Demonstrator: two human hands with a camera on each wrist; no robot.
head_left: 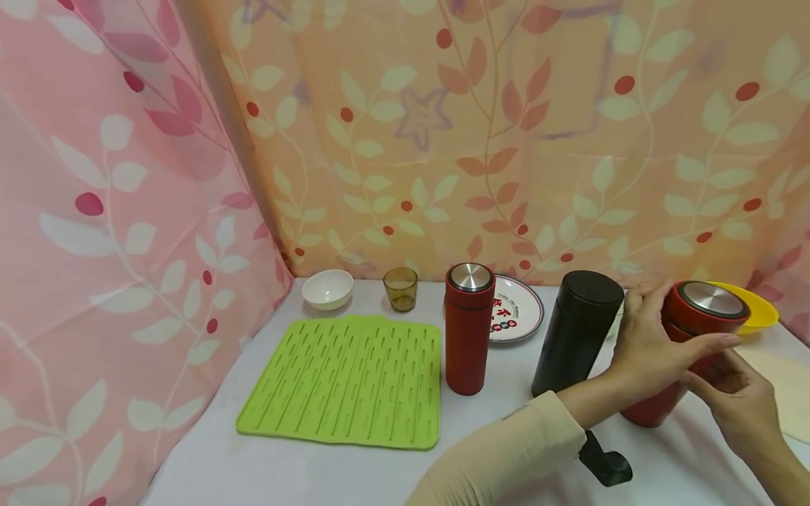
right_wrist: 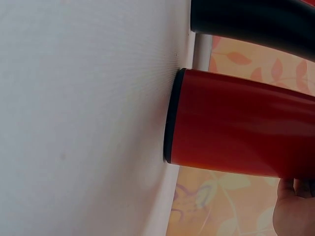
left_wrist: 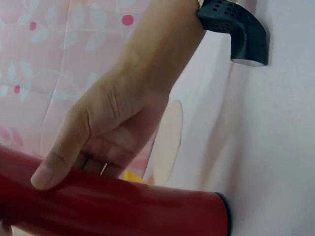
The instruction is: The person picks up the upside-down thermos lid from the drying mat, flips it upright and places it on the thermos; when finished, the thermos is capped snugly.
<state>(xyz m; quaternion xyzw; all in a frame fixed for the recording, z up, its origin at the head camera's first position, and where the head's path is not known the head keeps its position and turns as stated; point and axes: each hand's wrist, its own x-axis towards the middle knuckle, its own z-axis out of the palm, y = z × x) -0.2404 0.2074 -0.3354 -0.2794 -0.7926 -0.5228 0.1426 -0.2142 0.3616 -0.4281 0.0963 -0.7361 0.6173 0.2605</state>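
On the right of the table, in the head view, both hands hold a red thermos (head_left: 659, 404) with a silver-topped lid. The left hand (head_left: 654, 344) wraps its upper part from the left, thumb lying across the front just below the lid. From the right, the right hand (head_left: 740, 397) grips its side lower down. In the left wrist view the right hand's thumb (left_wrist: 47, 172) presses on the red body. The thermos's dark base ring (right_wrist: 173, 115) is right at the table surface in the right wrist view. Just left stands a black thermos (head_left: 576, 330).
A second red thermos (head_left: 467, 344) stands mid-table before a white patterned plate (head_left: 522, 309). To its left lie a green drying mat (head_left: 344, 379), a white bowl (head_left: 328, 289) and an amber glass (head_left: 401, 288). A yellow bowl (head_left: 762, 309) and a beige board (head_left: 785, 383) are at far right.
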